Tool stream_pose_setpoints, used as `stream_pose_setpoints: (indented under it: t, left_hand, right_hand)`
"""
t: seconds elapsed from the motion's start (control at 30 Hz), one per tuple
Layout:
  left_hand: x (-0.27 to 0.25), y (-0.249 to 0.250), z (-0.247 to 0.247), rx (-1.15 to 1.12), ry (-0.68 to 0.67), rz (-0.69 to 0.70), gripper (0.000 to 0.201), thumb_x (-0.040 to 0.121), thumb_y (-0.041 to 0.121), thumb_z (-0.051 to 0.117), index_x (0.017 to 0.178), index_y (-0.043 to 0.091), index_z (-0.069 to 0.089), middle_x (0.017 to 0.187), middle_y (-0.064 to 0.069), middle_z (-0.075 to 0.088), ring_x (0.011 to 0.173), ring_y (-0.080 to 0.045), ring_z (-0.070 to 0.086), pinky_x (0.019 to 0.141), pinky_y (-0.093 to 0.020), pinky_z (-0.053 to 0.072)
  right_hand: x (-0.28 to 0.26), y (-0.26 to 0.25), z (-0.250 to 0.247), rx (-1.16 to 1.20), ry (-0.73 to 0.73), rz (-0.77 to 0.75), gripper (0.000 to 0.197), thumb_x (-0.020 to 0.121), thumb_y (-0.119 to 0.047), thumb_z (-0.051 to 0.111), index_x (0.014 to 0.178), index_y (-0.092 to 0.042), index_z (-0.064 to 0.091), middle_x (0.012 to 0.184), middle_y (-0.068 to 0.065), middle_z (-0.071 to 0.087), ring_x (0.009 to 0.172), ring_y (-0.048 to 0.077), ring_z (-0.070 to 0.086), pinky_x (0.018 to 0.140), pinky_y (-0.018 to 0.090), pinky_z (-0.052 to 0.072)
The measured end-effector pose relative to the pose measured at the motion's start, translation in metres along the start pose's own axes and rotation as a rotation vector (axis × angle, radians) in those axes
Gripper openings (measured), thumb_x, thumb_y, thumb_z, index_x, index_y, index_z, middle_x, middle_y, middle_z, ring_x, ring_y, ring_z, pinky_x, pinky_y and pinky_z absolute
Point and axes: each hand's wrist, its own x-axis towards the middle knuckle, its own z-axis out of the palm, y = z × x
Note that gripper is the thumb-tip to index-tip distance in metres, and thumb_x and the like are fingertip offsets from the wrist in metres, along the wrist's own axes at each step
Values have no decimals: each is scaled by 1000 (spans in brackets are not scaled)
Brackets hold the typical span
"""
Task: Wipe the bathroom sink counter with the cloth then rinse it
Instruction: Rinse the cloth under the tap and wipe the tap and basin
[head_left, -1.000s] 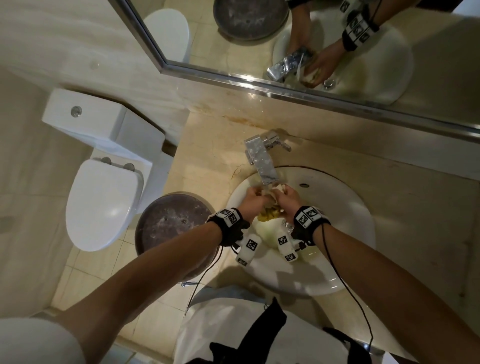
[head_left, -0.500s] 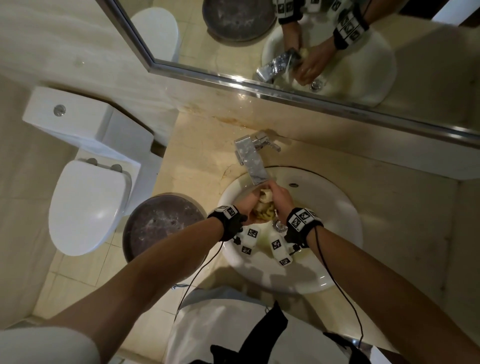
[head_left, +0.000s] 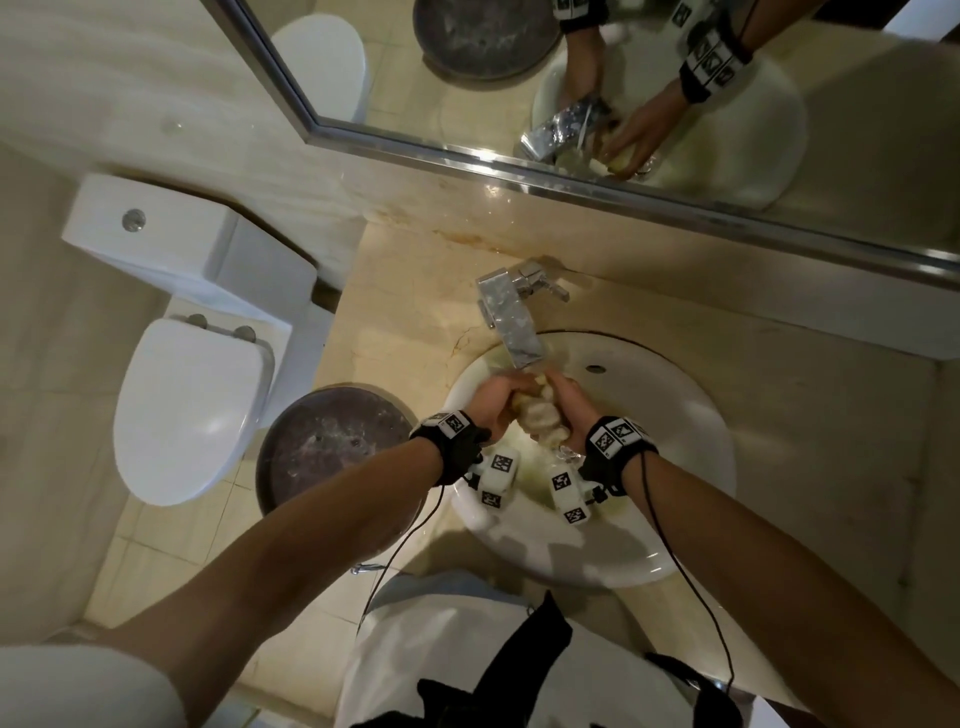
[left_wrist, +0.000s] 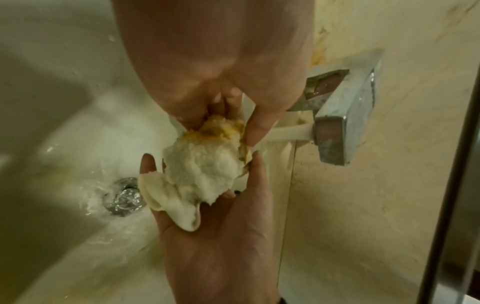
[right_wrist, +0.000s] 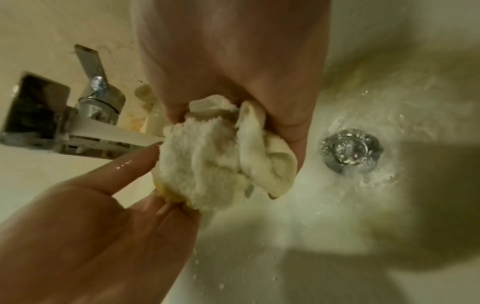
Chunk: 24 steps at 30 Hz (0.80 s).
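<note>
A wet, cream cloth (head_left: 540, 415) with a yellow-stained end is twisted into a roll between both hands, over the white sink (head_left: 675, 441). My left hand (head_left: 493, 402) grips its far, stained end just below the chrome faucet (head_left: 511, 322). My right hand (head_left: 574, 410) is curled round the nearer end. In the left wrist view the left hand (left_wrist: 226, 107) pinches the cloth (left_wrist: 202, 164) while water streams from the faucet (left_wrist: 342, 115). The right wrist view shows the right hand (right_wrist: 280, 115) holding the cloth (right_wrist: 207, 164), near the drain (right_wrist: 350, 150).
A beige marble counter (head_left: 415, 291) surrounds the sink, with brownish stains by the back wall. The mirror (head_left: 623, 78) hangs above it. Left of the counter stand a white toilet (head_left: 187, 410) and a round dark bin (head_left: 332, 447). Water swirls at the drain (left_wrist: 124, 197).
The bunched cloth has become a twisted roll drawn out between the two hands. Both hands remain under the faucet spout.
</note>
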Motion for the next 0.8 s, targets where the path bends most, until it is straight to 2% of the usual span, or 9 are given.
stream_pose_setpoints:
  t: [0.1, 0.2, 0.33, 0.43, 0.5, 0.57, 0.63, 0.7, 0.8]
  left_hand:
    - [2, -7, -11, 30, 38, 53, 29, 90, 7, 62, 119, 4, 65, 109, -10, 72, 100, -22, 67, 85, -31, 53]
    - [4, -11, -17, 64, 67, 76, 30, 92, 7, 60, 121, 10, 66, 112, -10, 72, 103, -23, 68, 88, -33, 55]
    - [0, -6, -6, 138, 90, 63, 26, 93, 6, 54, 116, 6, 66, 103, -12, 72, 87, -22, 67, 73, -30, 54]
    - [-8, 3, 3, 205, 14, -79, 36, 91, 33, 52, 111, 8, 68, 92, -14, 72, 71, -23, 62, 59, -27, 47]
    - [-8, 5, 2, 134, -63, -222, 46, 90, 50, 47, 112, 15, 67, 105, -9, 72, 91, -27, 64, 73, -38, 53]
    - [-3, 3, 1, 25, -99, -313, 55, 89, 59, 47, 123, 19, 64, 118, -10, 69, 113, -38, 60, 79, -58, 53]
    - [2, 0, 5, -25, -92, -307, 59, 87, 62, 54, 128, 19, 63, 122, -14, 68, 117, -40, 60, 82, -58, 55]
    - [3, 1, 11, -25, -87, -220, 59, 89, 57, 57, 131, 16, 60, 129, -17, 64, 118, -33, 62, 96, -50, 53]
    - [6, -3, 16, -35, -82, -239, 55, 88, 54, 62, 123, 12, 66, 112, -13, 72, 102, -32, 69, 86, -49, 58]
  right_hand:
    - [1, -3, 14, 9, -10, -19, 56, 83, -62, 63, 105, -11, 71, 78, 10, 70, 55, 22, 60, 46, 27, 47]
    - [5, -3, 23, 4, 102, -108, 33, 92, -36, 65, 112, -10, 68, 100, 14, 73, 75, 26, 68, 58, 30, 54]
    - [12, 4, 25, 106, 203, -180, 19, 91, -24, 71, 108, -17, 67, 107, 17, 73, 93, 32, 71, 76, 41, 62]
    - [11, 2, 21, 158, 240, -170, 24, 82, -20, 78, 104, -13, 72, 99, 15, 76, 90, 33, 72, 72, 44, 62]
    - [6, -3, 19, 206, 243, -173, 20, 80, -16, 78, 99, -11, 75, 96, 14, 76, 89, 31, 73, 74, 45, 62]
    - [1, -8, 17, 210, 249, -192, 13, 81, -12, 77, 93, -10, 76, 96, 15, 76, 88, 28, 71, 73, 36, 61]
    - [-2, -9, 15, 191, 250, -215, 11, 80, -15, 77, 90, -12, 76, 95, 15, 76, 90, 30, 72, 74, 35, 61]
    - [-3, -8, 12, 163, 239, -198, 20, 77, -25, 79, 95, -18, 74, 97, 13, 76, 94, 32, 72, 80, 41, 62]
    - [-4, -5, 3, 108, 221, -155, 36, 72, -39, 81, 104, -32, 65, 105, 8, 74, 97, 30, 72, 85, 50, 60]
